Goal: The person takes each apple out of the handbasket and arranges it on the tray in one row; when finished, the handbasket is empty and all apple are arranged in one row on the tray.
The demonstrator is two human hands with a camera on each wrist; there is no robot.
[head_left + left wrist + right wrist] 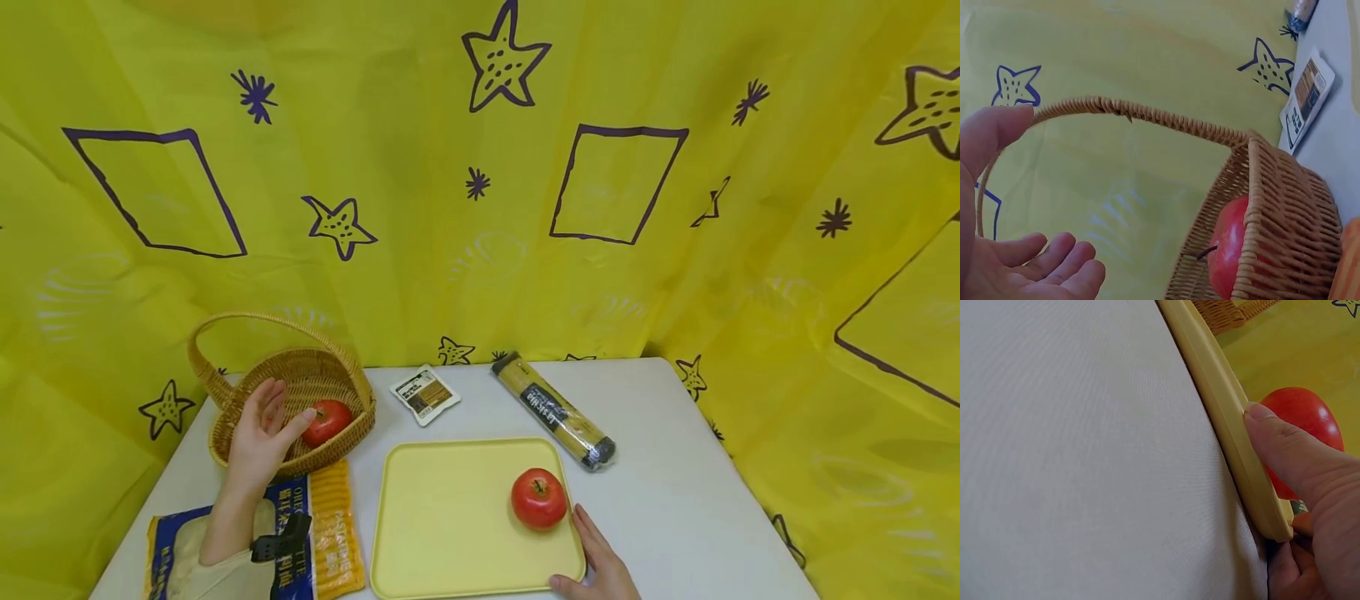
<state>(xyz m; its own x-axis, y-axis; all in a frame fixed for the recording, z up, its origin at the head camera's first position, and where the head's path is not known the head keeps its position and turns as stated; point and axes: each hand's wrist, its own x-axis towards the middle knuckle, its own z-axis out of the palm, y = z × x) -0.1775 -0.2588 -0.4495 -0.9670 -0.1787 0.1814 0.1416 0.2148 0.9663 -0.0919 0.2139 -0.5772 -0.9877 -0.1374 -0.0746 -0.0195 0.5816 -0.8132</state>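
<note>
My left hand (258, 433) hovers at the wicker basket (352, 437), thumb and fingers spread apart with nothing between them. Inside the basket lies a red apple (327, 423); in the left wrist view the apple (1230, 247) shows its dark stem, and the palm (1035, 269) is apart from it. A pale yellow tray (442, 517) lies on the table, with a round red fruit (538, 500) near its right edge. My right hand (600, 558) holds the tray's near right corner, thumb (1285, 440) against the rim and fingers partly hidden round the corner.
Beneath my left forearm lies a blue and orange pasta bag (333, 525). Behind the tray are a small white packet (425, 394) and a long packet of noodles (555, 410). A yellow patterned curtain (420, 275) surrounds the white table (697, 500).
</note>
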